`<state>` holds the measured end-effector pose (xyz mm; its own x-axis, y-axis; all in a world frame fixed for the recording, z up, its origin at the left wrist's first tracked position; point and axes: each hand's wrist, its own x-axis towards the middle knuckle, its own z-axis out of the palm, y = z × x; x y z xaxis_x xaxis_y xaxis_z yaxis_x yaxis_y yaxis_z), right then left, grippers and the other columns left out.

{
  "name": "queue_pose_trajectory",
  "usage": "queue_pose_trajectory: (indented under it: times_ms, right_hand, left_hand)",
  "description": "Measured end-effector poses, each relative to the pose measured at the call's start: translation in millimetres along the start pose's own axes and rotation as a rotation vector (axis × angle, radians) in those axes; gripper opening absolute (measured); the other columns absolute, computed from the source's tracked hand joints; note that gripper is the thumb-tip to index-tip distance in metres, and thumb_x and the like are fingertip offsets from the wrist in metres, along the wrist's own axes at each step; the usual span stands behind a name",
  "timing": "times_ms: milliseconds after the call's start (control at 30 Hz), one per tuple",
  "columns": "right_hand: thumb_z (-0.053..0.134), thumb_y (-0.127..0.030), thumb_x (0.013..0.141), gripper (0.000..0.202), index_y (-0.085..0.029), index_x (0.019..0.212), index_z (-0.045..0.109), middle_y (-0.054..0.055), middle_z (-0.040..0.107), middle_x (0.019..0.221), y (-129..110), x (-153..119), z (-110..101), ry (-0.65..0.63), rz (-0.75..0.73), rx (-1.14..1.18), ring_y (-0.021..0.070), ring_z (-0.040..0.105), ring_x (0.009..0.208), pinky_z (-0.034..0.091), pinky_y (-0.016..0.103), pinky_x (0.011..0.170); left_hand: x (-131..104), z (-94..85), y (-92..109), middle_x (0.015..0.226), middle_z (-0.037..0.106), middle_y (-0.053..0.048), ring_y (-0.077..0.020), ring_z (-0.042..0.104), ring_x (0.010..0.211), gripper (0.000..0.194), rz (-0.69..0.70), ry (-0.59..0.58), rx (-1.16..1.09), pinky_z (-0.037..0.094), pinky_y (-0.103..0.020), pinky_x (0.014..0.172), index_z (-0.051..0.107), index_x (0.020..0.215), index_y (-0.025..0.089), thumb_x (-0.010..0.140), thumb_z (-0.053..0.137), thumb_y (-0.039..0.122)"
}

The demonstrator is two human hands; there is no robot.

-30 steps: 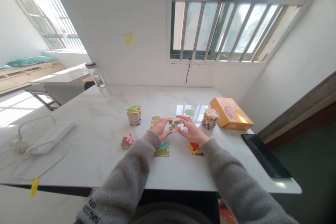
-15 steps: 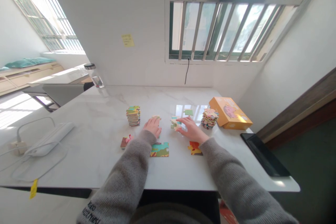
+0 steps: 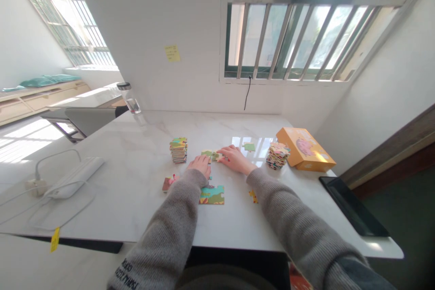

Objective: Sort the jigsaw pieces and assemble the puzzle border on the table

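Note:
My left hand [image 3: 200, 165] lies with its fingers stretched out over puzzle pieces on the white table, covering part of them. A green piece [image 3: 206, 152] shows just past its fingertips. My right hand [image 3: 235, 159] grips a small green and cream puzzle piece [image 3: 216, 157] at that piece's edge; whether the two pieces interlock I cannot tell. Nearer to me, joined turquoise and green puzzle pieces [image 3: 214, 195] lie below my left hand. An orange and yellow piece [image 3: 253, 196] is partly hidden by my right sleeve. A pink and brown piece [image 3: 169, 183] sits beside my left forearm.
A stack of puzzle pieces [image 3: 178, 150] stands at left, another stack [image 3: 277, 156] at right before an orange box [image 3: 306, 148]. A lone green piece [image 3: 249, 147] lies farther back. Around the edges are a power strip [image 3: 74, 176] with cables, a bottle [image 3: 131, 99] and a black tray-like object [image 3: 353, 206].
My right hand has moved left with the puzzle piece, bringing it up against the green piece by my left fingertips. My left hand stays nearly in place. The whole view has shifted slightly.

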<state>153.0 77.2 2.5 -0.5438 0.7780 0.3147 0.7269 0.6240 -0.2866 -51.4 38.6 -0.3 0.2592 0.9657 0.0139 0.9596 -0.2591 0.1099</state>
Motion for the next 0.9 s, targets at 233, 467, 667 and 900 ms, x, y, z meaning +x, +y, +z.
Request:
queue_pose_trajectory:
  times_ms: [233, 467, 667, 900]
  right_hand:
    - [0.057, -0.031, 0.095, 0.029, -0.025, 0.121, 0.067, 0.009, 0.065, 0.125, 1, 15, 2, -0.076, 0.046, -0.024, 0.0267, 0.051, 0.114, 0.037, 0.040, 0.096]
    - [0.054, -0.031, 0.096, 0.030, -0.027, 0.123, 0.067, 0.009, 0.063, 0.128, 7, 16, 6, -0.111, 0.068, -0.037, 0.0267, 0.050, 0.114, 0.036, 0.041, 0.096]
    - [0.049, -0.033, 0.099, 0.035, -0.031, 0.130, 0.064, 0.009, 0.059, 0.132, 5, 15, 5, -0.143, 0.068, -0.056, 0.0282, 0.048, 0.118, 0.035, 0.045, 0.099]
    - [0.047, -0.035, 0.100, 0.039, -0.037, 0.136, 0.058, 0.008, 0.055, 0.137, 6, 13, 2, -0.182, 0.052, -0.081, 0.0290, 0.047, 0.120, 0.035, 0.047, 0.101]
  left_hand:
    - [0, 1.0, 0, 0.149, 0.048, -0.010, -0.0240, 0.042, 0.138, 0.048, 0.000, 0.011, 0.001, 0.041, -0.039, 0.110, 0.047, 0.140, 0.019, 0.093, 0.044, 0.026]
    - [-2, -2.8, 2, 0.150, 0.047, -0.010, -0.0237, 0.040, 0.138, 0.048, -0.004, 0.001, -0.009, 0.040, -0.040, 0.110, 0.047, 0.140, 0.018, 0.093, 0.043, 0.028]
    - [-3, -4.3, 7, 0.141, 0.053, -0.011, -0.0278, 0.045, 0.130, 0.045, -0.002, 0.040, 0.010, 0.042, -0.044, 0.105, 0.050, 0.136, 0.024, 0.094, 0.047, 0.038]
    - [-1, -1.3, 13, 0.137, 0.053, -0.011, -0.0300, 0.044, 0.126, 0.047, -0.022, 0.052, 0.041, 0.041, -0.047, 0.101, 0.049, 0.139, 0.029, 0.095, 0.045, 0.043]
